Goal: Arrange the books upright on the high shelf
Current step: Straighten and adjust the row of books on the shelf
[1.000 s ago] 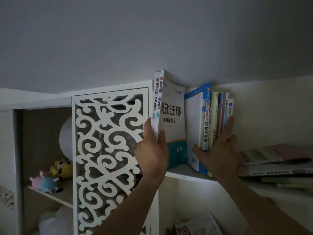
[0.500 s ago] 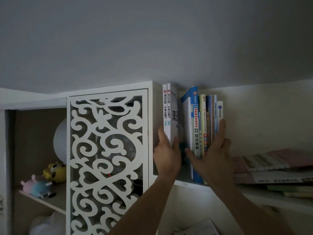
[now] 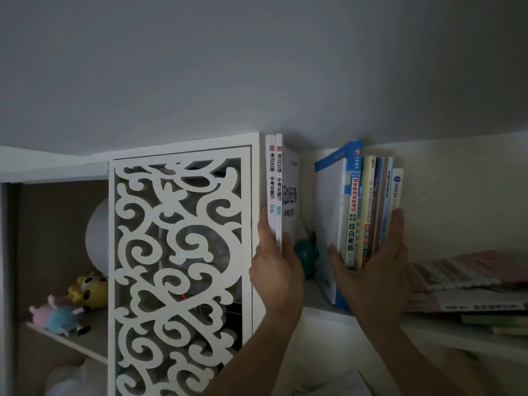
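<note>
On the high shelf [image 3: 323, 305], two thin books [image 3: 273, 178] stand upright at the left end, against the fretwork cabinet panel [image 3: 180, 267], with the left hand [image 3: 275, 270] around their lower part. A gap lies to their right, then a row of upright books [image 3: 363, 207] bracketed by the right hand [image 3: 374, 270]. Further right lies a flat stack of books [image 3: 468, 284]. Left of the panel, soft toys [image 3: 71, 304] sit on a lower shelf [image 3: 85, 350].
</note>
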